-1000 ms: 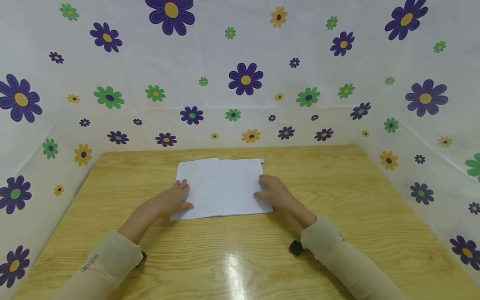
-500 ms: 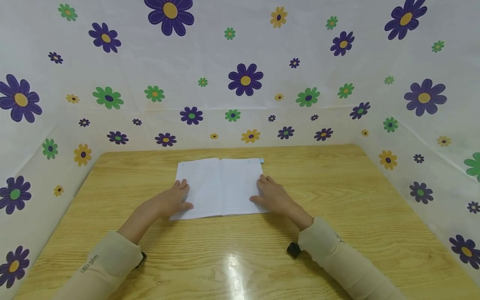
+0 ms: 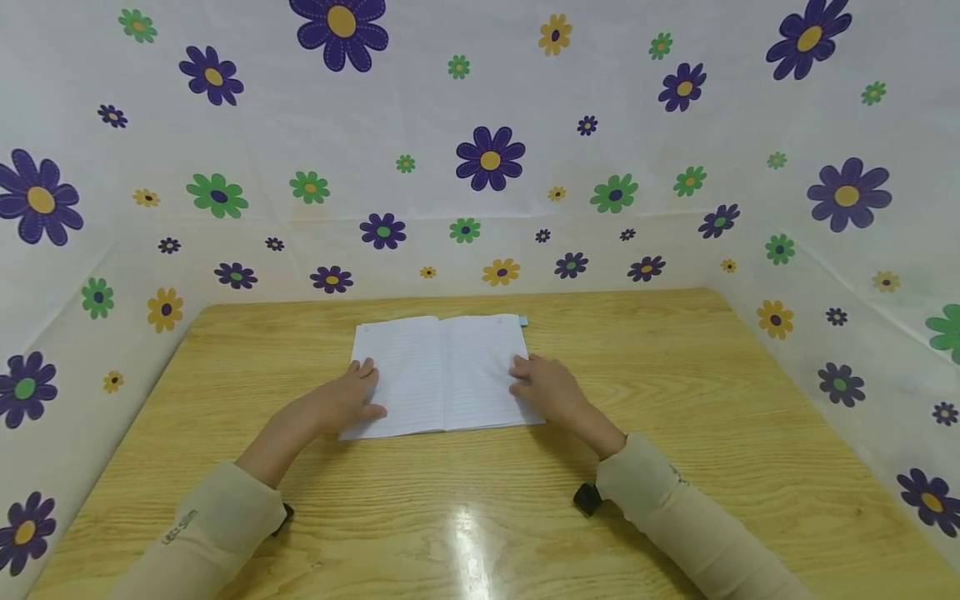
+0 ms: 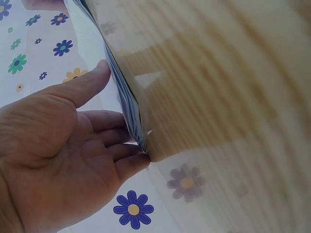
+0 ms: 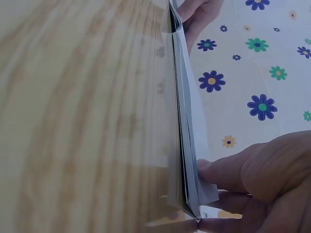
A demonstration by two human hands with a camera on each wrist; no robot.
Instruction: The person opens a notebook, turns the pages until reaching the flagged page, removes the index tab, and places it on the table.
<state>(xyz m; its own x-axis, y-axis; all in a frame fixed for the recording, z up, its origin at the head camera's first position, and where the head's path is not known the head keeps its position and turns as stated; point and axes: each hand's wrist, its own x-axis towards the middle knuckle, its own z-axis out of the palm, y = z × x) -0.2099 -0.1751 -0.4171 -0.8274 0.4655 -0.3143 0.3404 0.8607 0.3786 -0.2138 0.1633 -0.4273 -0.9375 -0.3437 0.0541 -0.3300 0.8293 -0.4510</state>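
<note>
An open notebook (image 3: 408, 375) with lined white pages lies flat on the table, its spine pointing away from me. My left hand (image 3: 345, 402) rests on the left page near the outer edge, thumb apart from the fingers; the left wrist view shows its fingers extended along the sheet edges. At the right edge is my right hand (image 3: 555, 393), thumb drawn up near the index finger. In the right wrist view, a page corner (image 5: 209, 192) stands lifted between the thumb and fingers of that hand, which pinches it. The right page looks slightly bowed.
The wooden table (image 3: 420, 492) has a glossy top. A white flower-printed cloth (image 3: 420, 108) encloses it at the back and both sides. A small light-blue tab (image 3: 523, 321) sticks out at the notebook's upper right corner. A black wrist device (image 3: 588, 499) hangs below the right sleeve.
My right hand slid slightly inward over the right page, then its thumb drew up toward the fingers and the page edge bowed. The left hand has stayed in place.
</note>
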